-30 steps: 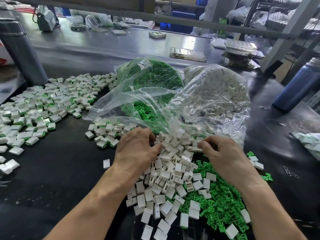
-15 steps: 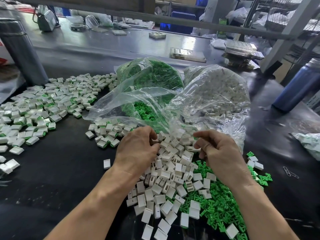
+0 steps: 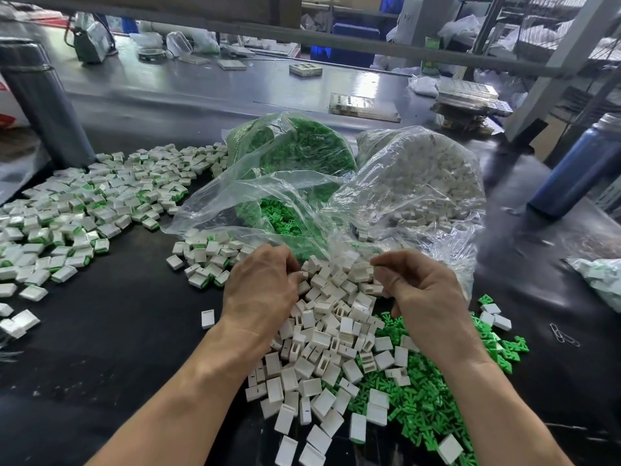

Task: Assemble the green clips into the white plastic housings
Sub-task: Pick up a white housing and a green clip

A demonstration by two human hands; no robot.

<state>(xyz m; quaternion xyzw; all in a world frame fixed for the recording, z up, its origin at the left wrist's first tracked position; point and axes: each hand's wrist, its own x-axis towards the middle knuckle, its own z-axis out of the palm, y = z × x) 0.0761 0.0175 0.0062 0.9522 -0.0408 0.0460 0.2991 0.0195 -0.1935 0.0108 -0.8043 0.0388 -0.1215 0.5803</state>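
A: Doing which step just now?

B: Pairing one clip with one housing, judging by the pose. Pinching a green clip (image 3: pixel 375 264) between thumb and forefinger of the right grip (image 3: pixel 423 290), with only a sliver of green showing. Curling the left grip (image 3: pixel 260 290) into the white housings (image 3: pixel 336 331) at 6 o'clock. Hiding the fingertips in the heap, so not telling whether holding one or just digging.

A: Doing it well how?

B: Probably lifting a single housing free, turning its slotted face towards the clip, lining up squarely, then pressing straight in without twisting. Avoiding dragging neighbours along, since lying loose and touching.

A: Feeling like what?

B: Looking hard, smooth and boxy for the housings, some showing a rectangular opening, others a thin slit. Looking small and pronged for the loose green clips (image 3: pixel 420 408), tangling at 4 o'clock and likely snagging together. Spilling from two crinkly clear sacks at 12 o'clock, the green bag (image 3: pixel 295 153) and the white bag (image 3: pixel 430 176).

A: Putting finished ones where?

B: Seemingly heaping at 10 o'clock, the finished pieces (image 3: pixel 84 210) showing white with green edges, resting on the dark matte surface (image 3: pixel 117 331).
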